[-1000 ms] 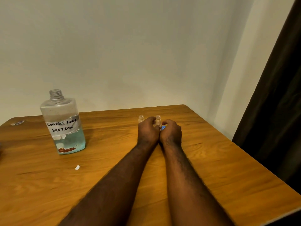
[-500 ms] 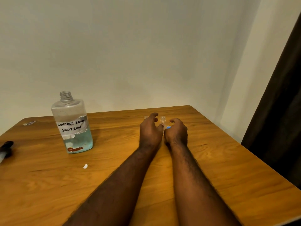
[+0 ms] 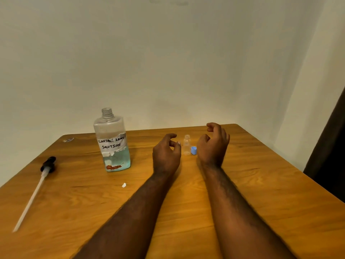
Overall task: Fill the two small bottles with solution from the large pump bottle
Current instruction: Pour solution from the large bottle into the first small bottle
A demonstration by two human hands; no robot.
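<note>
A large clear plastic bottle (image 3: pixel 113 144) with a hand-lettered white label reading "CONTACT LENS SOLUTION" stood upright on the left half of the brown wood-grain table (image 3: pixel 261 184). Its threaded neck was uncapped and pale blue liquid filled roughly its lower third. Its black pump head with a long white dip tube (image 3: pixel 37 186) lay flat, well apart from it near the table's left edge. To the right of the big bottle, toward the far side of the table, a small clear empty bottle (image 3: pixel 186 145) stood upright and uncapped, with a little round blue cap (image 3: pixel 193 150) lying on the table just beside it on the right. The left hand (image 3: pixel 166 156) hovered just left of this small bottle, fingers loosely curled and holding nothing. The right hand (image 3: pixel 212 146) hung just right of the blue cap, its fingers likewise loosely curled and holding nothing. A tiny white scrap (image 3: pixel 124 185) lay in front of the large bottle. A dark curtain (image 3: pixel 332 156) hung at the right edge, against the pale wall (image 3: pixel 168 62).
</note>
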